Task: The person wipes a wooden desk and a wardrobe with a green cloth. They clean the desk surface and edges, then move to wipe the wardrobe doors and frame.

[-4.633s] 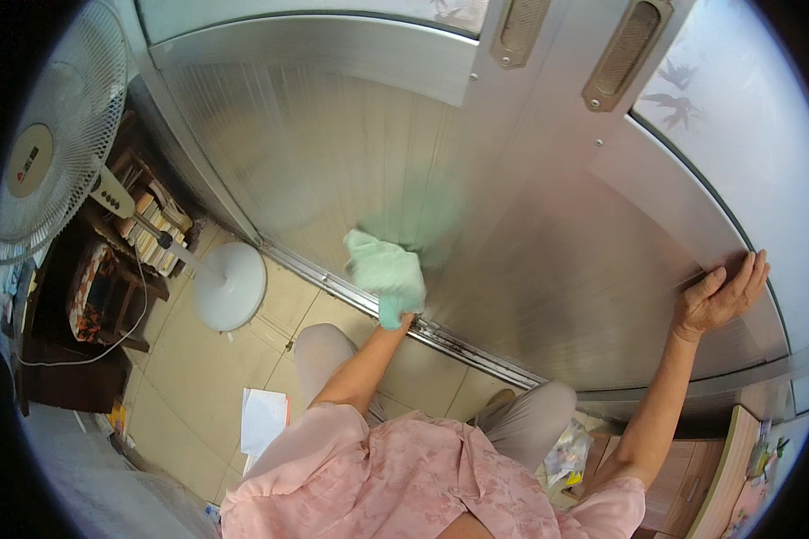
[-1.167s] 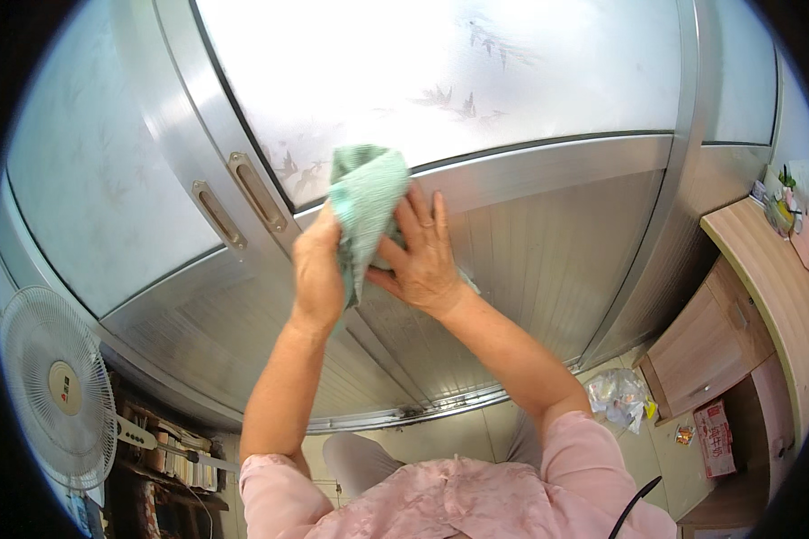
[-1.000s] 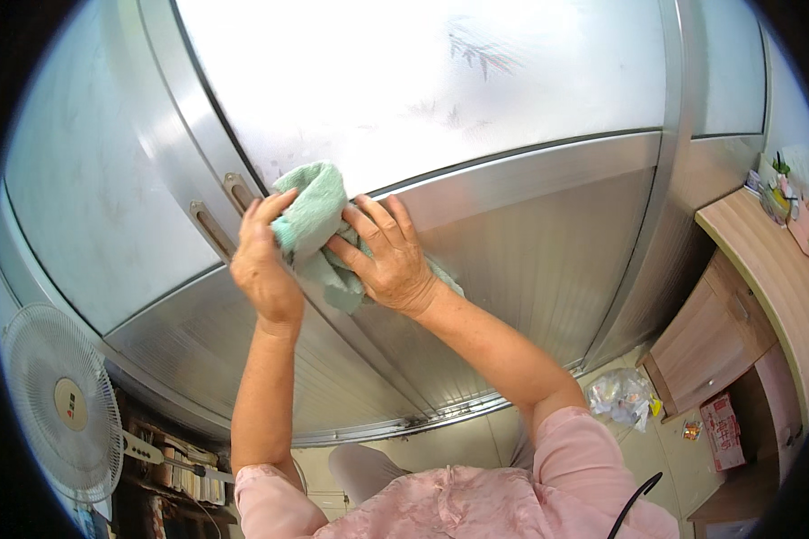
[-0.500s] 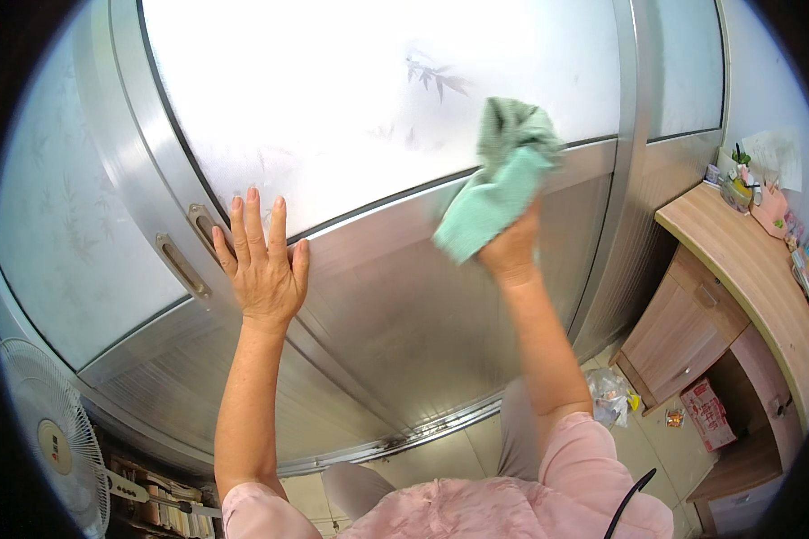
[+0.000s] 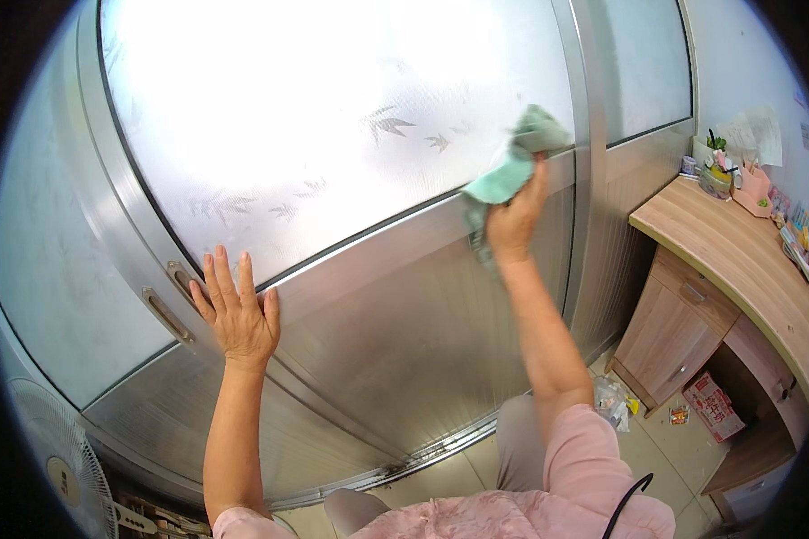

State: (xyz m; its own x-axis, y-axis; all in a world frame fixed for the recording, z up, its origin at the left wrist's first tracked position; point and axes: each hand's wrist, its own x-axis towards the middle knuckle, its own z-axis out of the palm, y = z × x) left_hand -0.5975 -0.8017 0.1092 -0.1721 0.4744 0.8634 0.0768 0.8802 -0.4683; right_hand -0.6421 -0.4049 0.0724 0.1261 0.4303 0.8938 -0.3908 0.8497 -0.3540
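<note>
A large sliding door [image 5: 404,296] with a silver metal frame and a frosted glass pane [image 5: 270,108] printed with leaves stands before me. My left hand [image 5: 241,319] lies flat on the door's frame, fingers spread, beside two recessed handles [image 5: 167,314]. In my right hand [image 5: 514,220] is a pale green cloth [image 5: 502,180], bunched and slightly blurred. The cloth touches the glass's lower right part and the metal rail below it, and one end hangs under my hand.
A wooden desk [image 5: 728,242] stands at the right, with a potted plant, a pink holder and papers at its back. Beneath it are a red and white box [image 5: 712,406] and a plastic bag [image 5: 613,400]. A white fan [image 5: 58,458] stands at the lower left.
My right hand has wiped the cloth along the rail toward the door's right upright. My left hand stays flat on the frame. The whole view has shifted, with the leaf prints appearing lower.
</note>
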